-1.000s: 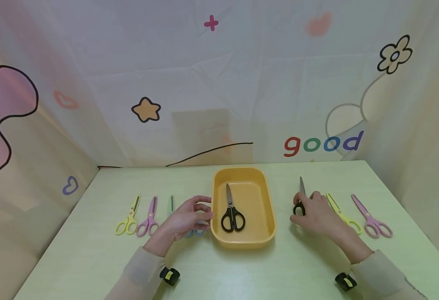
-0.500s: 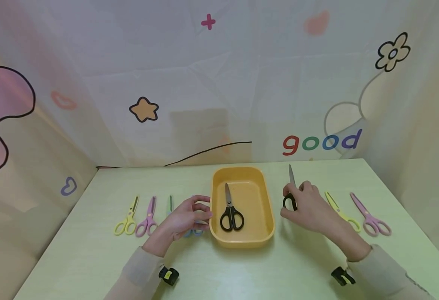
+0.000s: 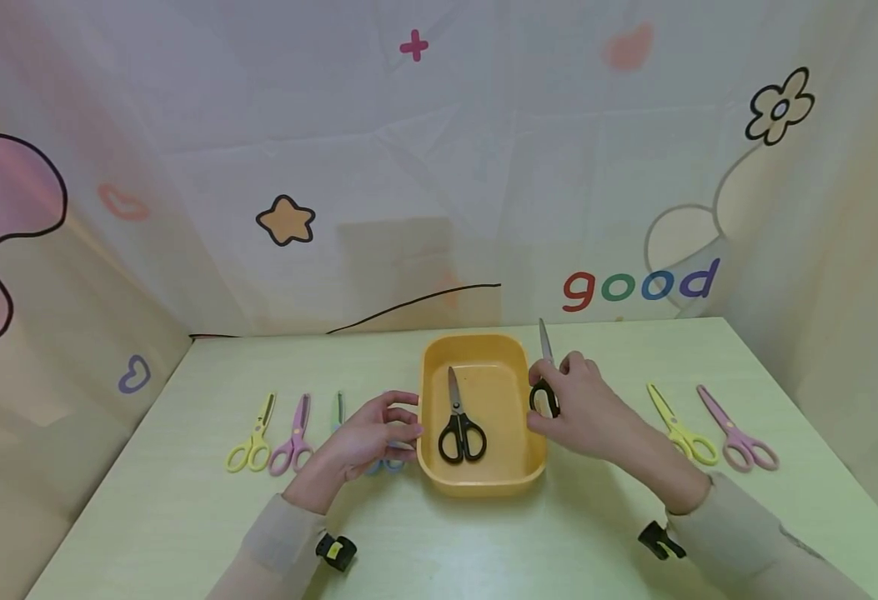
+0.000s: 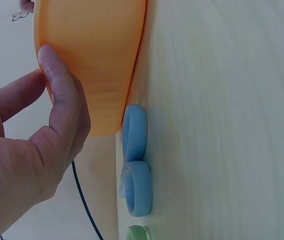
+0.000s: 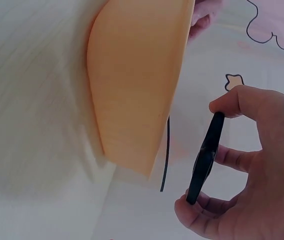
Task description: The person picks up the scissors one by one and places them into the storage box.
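A yellow plastic tray (image 3: pixel 484 487) stands mid-table, with black-handled scissors (image 3: pixel 462 437) lying in it, blades away from me. My left hand (image 3: pixel 369 433) touches the tray's left side, its fingertips at the rim. My right hand (image 3: pixel 587 408) pinches a second pair of black-handled scissors (image 3: pixel 546 342) by the handles between thumb and fingers. These point blades-up and away, raised at the tray's right rim. In the right wrist view the scissors' black handle (image 5: pixel 207 155) appears edge-on, apart from the tray wall (image 5: pixel 137 85).
On the left lie yellow scissors (image 3: pixel 258 442), purple scissors (image 3: pixel 298 437), green scissors (image 3: pixel 338 406) and blue scissors (image 4: pixel 137 185), the last two partly behind my left hand. Yellow scissors (image 3: pixel 679 425) and pink scissors (image 3: pixel 735 429) lie on the right. A printed curtain (image 3: pixel 378 167) backs the table.
My right hand has carried the black-handled scissors up and leftward, from beside the yellow scissors to the tray's right rim. The left hand stays at the tray.
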Tool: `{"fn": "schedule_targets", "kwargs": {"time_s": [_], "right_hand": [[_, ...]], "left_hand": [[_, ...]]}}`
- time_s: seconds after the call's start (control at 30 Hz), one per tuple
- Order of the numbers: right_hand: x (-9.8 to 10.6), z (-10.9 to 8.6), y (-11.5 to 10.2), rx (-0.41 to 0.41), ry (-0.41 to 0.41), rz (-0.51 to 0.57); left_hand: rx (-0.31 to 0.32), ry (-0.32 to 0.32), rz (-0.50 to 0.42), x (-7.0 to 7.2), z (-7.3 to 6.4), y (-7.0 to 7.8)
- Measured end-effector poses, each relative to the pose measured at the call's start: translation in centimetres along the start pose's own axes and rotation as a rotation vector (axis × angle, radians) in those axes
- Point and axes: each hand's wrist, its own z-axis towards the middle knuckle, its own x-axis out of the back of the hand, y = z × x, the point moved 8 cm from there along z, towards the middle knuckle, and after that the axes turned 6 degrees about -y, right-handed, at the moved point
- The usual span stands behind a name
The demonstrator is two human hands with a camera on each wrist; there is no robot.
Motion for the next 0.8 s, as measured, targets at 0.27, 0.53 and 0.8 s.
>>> {"fn": "schedule_targets", "kwargs": {"time_s": [0.27,0.53,0.8], "right_hand": [[-1.3,0.8,-2.1,0.039,-0.035,-0.026],[-3.0,1.3,-3.7,0.095,-0.053,-0.051],[-5.0,1.9,-4.6,0.102,-0.12,-0.093]], "left_hand": [[0.005,0.007,0.0,0.1,0.0,0.0],[0.002,0.003,0.007,0.1,0.1,-0.1],[-0.002,-0.002,-0.002,0.1,0.0,-0.2]]}}
